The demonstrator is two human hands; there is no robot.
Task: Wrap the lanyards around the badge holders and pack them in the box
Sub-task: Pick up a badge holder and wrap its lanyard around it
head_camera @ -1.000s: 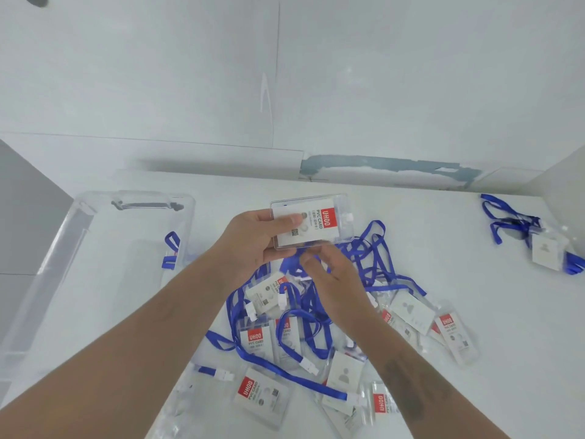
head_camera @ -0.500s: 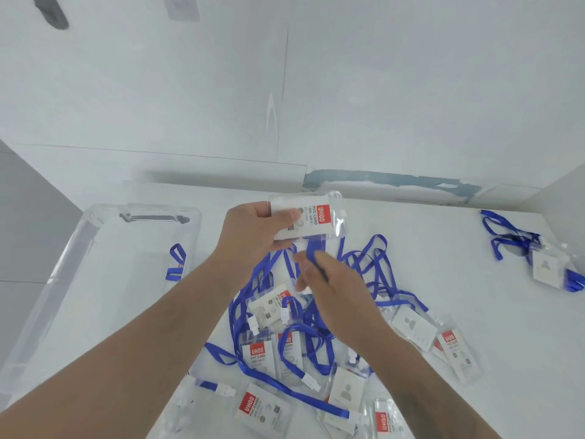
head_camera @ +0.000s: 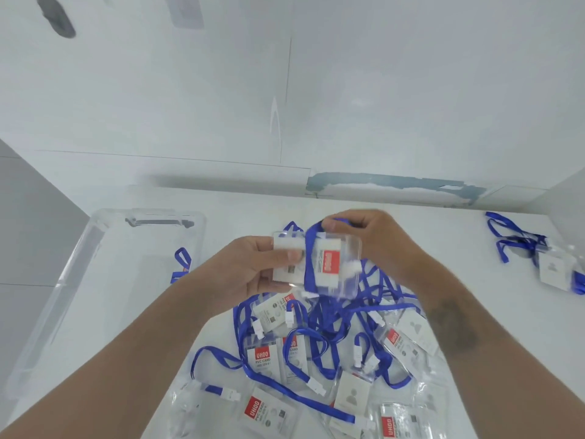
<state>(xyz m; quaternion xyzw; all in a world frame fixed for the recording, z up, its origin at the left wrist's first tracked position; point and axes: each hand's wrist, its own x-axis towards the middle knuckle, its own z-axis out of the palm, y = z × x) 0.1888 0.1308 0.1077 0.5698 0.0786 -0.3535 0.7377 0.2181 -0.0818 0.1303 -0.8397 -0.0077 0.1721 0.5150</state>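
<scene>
My left hand (head_camera: 253, 267) grips a clear badge holder (head_camera: 338, 264) with a red and white card, held above the table. Its blue lanyard (head_camera: 311, 258) runs across the holder's front. My right hand (head_camera: 370, 236) pinches that lanyard at the holder's top edge. Below my hands lies a pile of several more badge holders (head_camera: 316, 353) tangled in blue lanyards. The clear plastic box (head_camera: 95, 280) stands at the left, with a piece of blue lanyard (head_camera: 182, 264) showing at its right wall.
Another badge holder with a blue lanyard (head_camera: 538, 251) lies at the far right of the white table (head_camera: 459, 236). A white wall rises behind the table's far edge.
My right hand has moved up from below the holder to its top edge, carrying the lanyard across the holder's front. The held holder now sits a little further right.
</scene>
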